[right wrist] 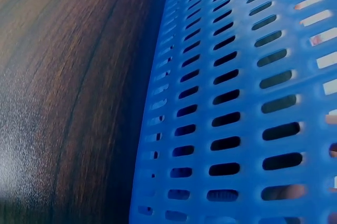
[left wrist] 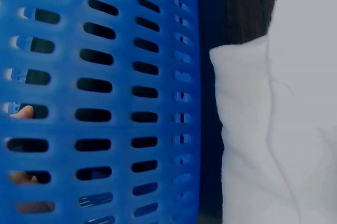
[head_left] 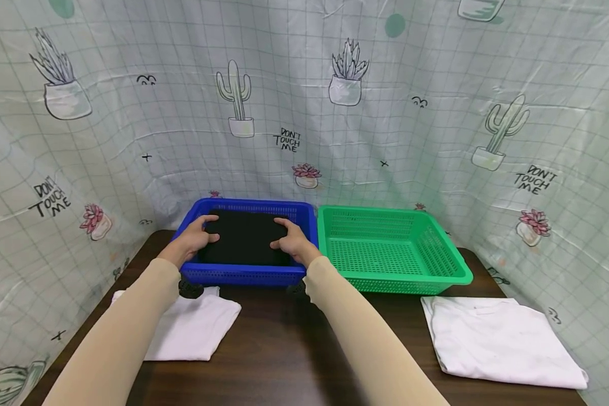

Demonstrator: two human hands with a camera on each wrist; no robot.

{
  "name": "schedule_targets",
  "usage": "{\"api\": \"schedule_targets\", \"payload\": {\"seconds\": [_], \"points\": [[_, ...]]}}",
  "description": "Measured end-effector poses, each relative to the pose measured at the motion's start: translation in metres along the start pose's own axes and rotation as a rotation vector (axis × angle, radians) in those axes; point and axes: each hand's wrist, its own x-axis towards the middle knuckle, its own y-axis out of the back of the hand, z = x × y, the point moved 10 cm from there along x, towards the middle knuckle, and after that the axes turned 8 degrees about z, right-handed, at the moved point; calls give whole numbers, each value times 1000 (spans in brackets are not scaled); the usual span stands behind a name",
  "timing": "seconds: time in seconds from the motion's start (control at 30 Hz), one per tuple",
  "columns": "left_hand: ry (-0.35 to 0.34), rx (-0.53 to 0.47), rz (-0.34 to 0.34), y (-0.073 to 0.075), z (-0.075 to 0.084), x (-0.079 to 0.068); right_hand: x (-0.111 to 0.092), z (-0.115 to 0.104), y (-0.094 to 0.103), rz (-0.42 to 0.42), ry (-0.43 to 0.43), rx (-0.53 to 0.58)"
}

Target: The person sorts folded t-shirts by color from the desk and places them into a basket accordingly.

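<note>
A flat black folded cloth (head_left: 246, 237) lies within the blue basket (head_left: 243, 274), spanning most of its width. My left hand (head_left: 193, 239) reaches over the basket's left side, thumb and index finger spread and fairly straight at the cloth's left edge. Across from it, my right hand (head_left: 294, 242) rests at the cloth's right edge with thumb and index finger likewise apart. The other fingers are mostly hidden. Through the slots in the left wrist view, a fingertip (left wrist: 24, 112) shows behind the basket wall (left wrist: 121, 100). The right wrist view is largely filled by slotted blue wall (right wrist: 226, 98).
A green basket (head_left: 396, 282) stands right beside the blue one. Folded white cloth (head_left: 193, 327) lies in front of the blue basket, partly behind my left sleeve. Another folded white cloth (head_left: 502, 341) lies at the right on the dark wooden table (head_left: 269, 344). A patterned curtain (head_left: 304, 113) hangs behind.
</note>
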Motion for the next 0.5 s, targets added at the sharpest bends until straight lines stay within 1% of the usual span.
{"api": "schedule_targets", "payload": {"seconds": [0.1,0.2,0.37,0.5], "points": [[25,31,-14,-2,-3,0,-1,1,-1,-18,-2,-21],[35,50,-35,-5,-4,0,-2,1,-3,-33,11,-67],[32,34,-74,-10,-6,0,-3,1,-2,-18,48,-172],[30,55,-87,-12,-6,0,-3,1,-1,-7,63,-248]]}}
